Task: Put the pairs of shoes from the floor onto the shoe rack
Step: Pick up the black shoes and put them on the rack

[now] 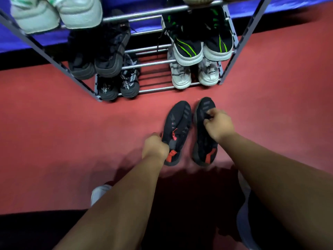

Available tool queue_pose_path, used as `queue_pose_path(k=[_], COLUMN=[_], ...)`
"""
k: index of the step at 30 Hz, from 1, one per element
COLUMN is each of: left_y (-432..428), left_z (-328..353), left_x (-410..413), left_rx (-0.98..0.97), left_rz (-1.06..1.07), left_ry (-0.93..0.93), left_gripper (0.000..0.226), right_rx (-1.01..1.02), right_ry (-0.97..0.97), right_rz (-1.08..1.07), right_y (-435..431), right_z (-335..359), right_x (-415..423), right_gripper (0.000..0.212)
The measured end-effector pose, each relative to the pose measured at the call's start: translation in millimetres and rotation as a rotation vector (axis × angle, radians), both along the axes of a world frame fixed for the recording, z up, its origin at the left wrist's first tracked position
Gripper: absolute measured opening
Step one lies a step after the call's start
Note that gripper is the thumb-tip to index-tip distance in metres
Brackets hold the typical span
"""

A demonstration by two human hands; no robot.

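Left hand (155, 147) grips the left black shoe (177, 130) at its collar, lower centre. Right hand (219, 124) pinches the right black shoe (203, 141) at its laces, fingers curled.

The red floor (72, 132) carries a black pair (177, 123) side by side and, just behind, the rack (155, 64), whose bars hold several other pairs (187, 51).
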State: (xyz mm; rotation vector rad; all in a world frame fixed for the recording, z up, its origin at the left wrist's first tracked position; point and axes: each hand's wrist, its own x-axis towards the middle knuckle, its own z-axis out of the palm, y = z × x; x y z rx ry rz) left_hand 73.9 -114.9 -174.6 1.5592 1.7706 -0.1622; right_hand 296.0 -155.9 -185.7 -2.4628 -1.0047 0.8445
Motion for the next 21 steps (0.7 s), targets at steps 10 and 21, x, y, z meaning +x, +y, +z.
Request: queue_pose_path(k=[10, 21], left_y=[-24.3, -18.6], left_z=[-18.0, -16.9], left_x=[-1.2, -11.2], left_rx=[0.073, 0.01], left_rz=[-0.009, -0.023], left_ry=[0.097, 0.076], left_gripper=[0.08, 0.101], right_rx=[-0.46, -0.309], right_ry=[-0.041, 0.002], right_rz=[0.013, -0.026], right_y=[-49.9, -53.6], right_z=[-12.3, -11.1], right_x=[-60.3, -59.0], right_gripper=[0.133, 0.136])
